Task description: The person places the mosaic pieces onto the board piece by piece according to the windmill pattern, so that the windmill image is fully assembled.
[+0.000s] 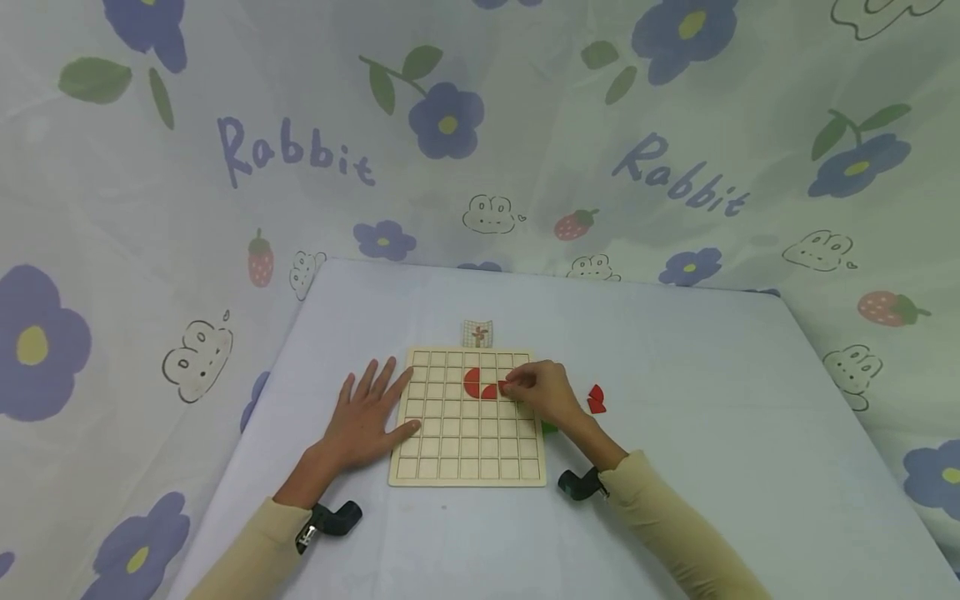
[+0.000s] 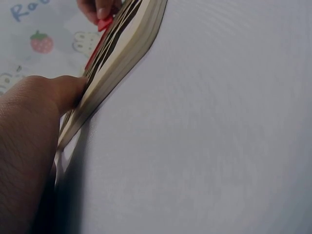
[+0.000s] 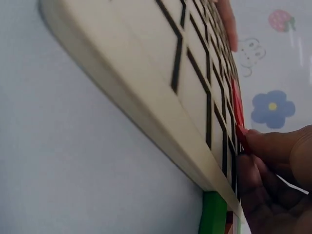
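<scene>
A square wooden grid board (image 1: 468,479) lies on the white table. Three red quarter-circle pieces (image 1: 472,383) sit in its cells, near the upper middle. My right hand (image 1: 543,390) pinches another small red piece (image 3: 242,137) between thumb and fingers, close over the board just right of those pieces. With fingers spread, my left hand (image 1: 365,423) rests along the board's left edge, its thumb (image 2: 70,90) touching the rim. The right fingers and the red piece also show at the top of the left wrist view.
Two loose red pieces (image 1: 596,398) lie right of the board. A green piece (image 3: 213,214) sits against the board's right edge, partly behind the right wrist in the head view. Behind the board is a small pattern card (image 1: 477,334) with a pinwheel picture. A printed curtain (image 1: 525,167) hangs behind.
</scene>
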`<state>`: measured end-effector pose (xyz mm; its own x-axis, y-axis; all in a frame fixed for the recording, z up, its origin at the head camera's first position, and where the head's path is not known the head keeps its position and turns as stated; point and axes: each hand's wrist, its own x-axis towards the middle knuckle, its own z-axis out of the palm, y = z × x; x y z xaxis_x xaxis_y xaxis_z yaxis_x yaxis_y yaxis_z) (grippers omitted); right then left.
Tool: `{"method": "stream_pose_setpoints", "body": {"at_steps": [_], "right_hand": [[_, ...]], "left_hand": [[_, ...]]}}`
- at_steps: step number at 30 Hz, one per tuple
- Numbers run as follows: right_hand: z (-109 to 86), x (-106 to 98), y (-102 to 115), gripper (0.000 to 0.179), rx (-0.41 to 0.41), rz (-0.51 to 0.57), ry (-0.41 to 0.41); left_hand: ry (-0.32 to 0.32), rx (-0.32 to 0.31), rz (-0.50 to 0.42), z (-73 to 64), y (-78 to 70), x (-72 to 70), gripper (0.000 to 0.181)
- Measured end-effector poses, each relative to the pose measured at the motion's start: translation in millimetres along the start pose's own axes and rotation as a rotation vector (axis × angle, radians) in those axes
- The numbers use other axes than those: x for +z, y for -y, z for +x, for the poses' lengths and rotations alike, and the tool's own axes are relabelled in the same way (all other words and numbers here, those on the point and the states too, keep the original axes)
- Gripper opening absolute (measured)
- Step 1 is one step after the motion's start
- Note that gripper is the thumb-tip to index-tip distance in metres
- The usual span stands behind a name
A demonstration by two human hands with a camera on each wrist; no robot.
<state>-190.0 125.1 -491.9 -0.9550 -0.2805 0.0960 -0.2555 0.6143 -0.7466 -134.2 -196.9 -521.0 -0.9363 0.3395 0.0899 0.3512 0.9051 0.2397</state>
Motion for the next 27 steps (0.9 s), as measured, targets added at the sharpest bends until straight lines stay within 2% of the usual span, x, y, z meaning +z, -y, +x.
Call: {"method": "stream_pose_setpoints", "body": {"at_steps": [3, 8, 10, 17, 23, 27], "right_hand": [[-2.5, 3.0, 3.0, 0.006, -0.027, -0.081, 0.003], [-7.0, 7.3, 8.2, 0.010, -0.069, -0.289, -0.033], [-8.2, 6.4, 10.3, 0.011, -0.068, -0.327, -0.036], [-9.6, 1.8, 7.7, 0.012, -0.055, -0.278, 0.005], [-12.2, -8.2, 3.3, 0.010, -0.072, -0.222, -0.033], [-15.0, -15.7, -3.4, 0.008, -0.073, -0.227, -0.039]], "left_hand": [[-0.001, 0.002, -0.001, 0.8, 0.5, 1.1, 0.090], [0.001, 0.002, -0.004, 0.5, -0.6, -0.4, 0.090], [0.000, 0.001, -0.002, -0.1, -1.0, -1.2, 0.090], [-0.001, 0.002, -0.014, -2.1, -1.0, -0.6, 0.089], [-0.007, 0.001, -0.014, -1.8, -0.8, -0.8, 0.089], [-0.006, 0.001, -0.014, -0.8, -0.6, -1.2, 0.089]]}}
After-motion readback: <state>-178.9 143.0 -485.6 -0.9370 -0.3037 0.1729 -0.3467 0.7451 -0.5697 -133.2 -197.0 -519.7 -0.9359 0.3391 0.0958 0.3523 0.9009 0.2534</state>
